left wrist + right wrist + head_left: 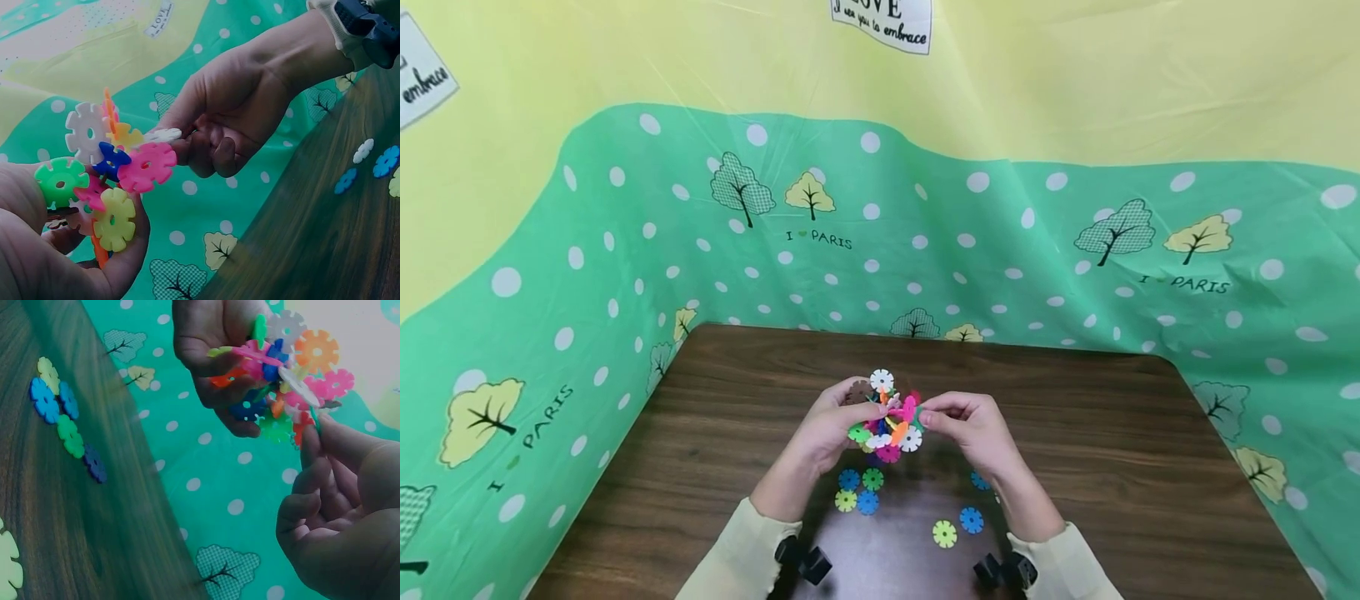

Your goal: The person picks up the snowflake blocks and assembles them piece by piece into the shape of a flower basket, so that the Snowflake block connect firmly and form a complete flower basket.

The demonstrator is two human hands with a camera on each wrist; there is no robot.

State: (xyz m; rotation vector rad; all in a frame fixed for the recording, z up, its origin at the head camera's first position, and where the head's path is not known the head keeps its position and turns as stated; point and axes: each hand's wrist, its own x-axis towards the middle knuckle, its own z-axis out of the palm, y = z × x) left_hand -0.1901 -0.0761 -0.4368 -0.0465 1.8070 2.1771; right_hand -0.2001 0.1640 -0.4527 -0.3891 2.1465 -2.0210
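My left hand (822, 432) grips a cluster of interlocked plastic snowflake discs (888, 453) in pink, white, orange, blue, green and yellow, held above the table. Thumb and curled fingers hold it from the left side. From the right, my right hand (973, 427) pinches a thin green snowflake disc (315, 424) between thumb and index finger. Seen edge-on in the right wrist view, that disc meets the cluster beside a white disc (298, 387). In the left wrist view the right fingertips are right at the white disc (164, 135), and the green one is hidden.
Loose discs lie on the dark wooden table (737, 483): a group of blue, green and yellow ones (867, 502) below the left hand. Nearer the right forearm are a yellow-green disc (944, 534) and blue discs (972, 521). A green patterned cloth (820, 283) hangs behind the table.
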